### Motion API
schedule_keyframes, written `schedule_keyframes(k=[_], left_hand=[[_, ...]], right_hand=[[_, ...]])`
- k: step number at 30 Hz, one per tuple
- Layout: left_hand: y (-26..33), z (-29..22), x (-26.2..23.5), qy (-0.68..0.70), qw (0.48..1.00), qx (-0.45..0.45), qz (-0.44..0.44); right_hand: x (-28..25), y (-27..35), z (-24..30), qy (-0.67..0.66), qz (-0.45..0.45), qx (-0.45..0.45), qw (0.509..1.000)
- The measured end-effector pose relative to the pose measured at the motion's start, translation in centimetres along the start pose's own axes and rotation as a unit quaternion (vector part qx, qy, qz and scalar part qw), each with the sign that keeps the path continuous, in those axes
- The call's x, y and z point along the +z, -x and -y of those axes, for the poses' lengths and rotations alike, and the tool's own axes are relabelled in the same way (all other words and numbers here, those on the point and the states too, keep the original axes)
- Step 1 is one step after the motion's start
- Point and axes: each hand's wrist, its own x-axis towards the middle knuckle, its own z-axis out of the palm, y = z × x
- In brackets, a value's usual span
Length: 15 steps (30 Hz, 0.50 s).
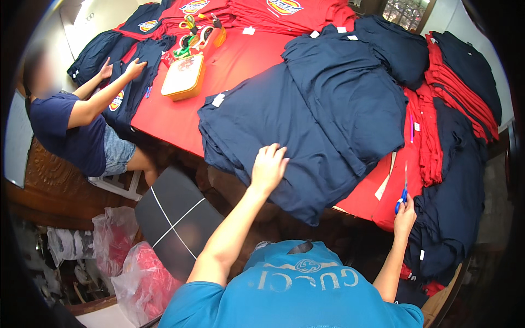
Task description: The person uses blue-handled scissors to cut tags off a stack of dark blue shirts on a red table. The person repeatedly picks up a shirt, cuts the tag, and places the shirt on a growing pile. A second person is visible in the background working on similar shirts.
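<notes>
My left hand [268, 167] lies flat, fingers spread, on the near corner of the navy shirt stack [306, 126], which sits in the middle of the bench [240, 60] and overhangs its near edge. My right hand [404, 216] has its grip pressed around the blue handles of the scissors [403, 191], blades pointing up, over the red cloth at the bench's near right corner. To do this well, I judge that I should keep the left palm pressing evenly so the top shirt does not slide off the overhang, and hold the blades away from the fabric until I can see exactly what they meet (the tips are thin and hard to follow here). Red shirts [437, 109] and more navy ones lie piled along the right edge. At the far left edge another person's hands [120, 68] smooth a navy shirt, beside a yellow-rimmed case [183, 76] and tape rolls [210, 35].
</notes>
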Motion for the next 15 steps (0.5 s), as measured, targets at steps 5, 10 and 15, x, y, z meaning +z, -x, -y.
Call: schedule_keyframes(k=[5, 10, 15], left_hand=[[5.3, 3.3, -5.0, 0.117, 0.989, -0.03, 0.087], [15.2, 4.4, -9.4, 0.008, 0.953, -0.106, 0.284], [14.8, -2.0, -3.7, 0.436, 0.771, -0.358, 0.295]], right_hand=[[1.4, 1.1, -3.0, 0.169, -0.056, -0.157, 0.971], [0.3, 1.6, 1.1, 0.228, -0.052, -0.18, 0.956], [3.4, 5.6, 14.0, -0.069, 0.159, -0.465, 0.868]])
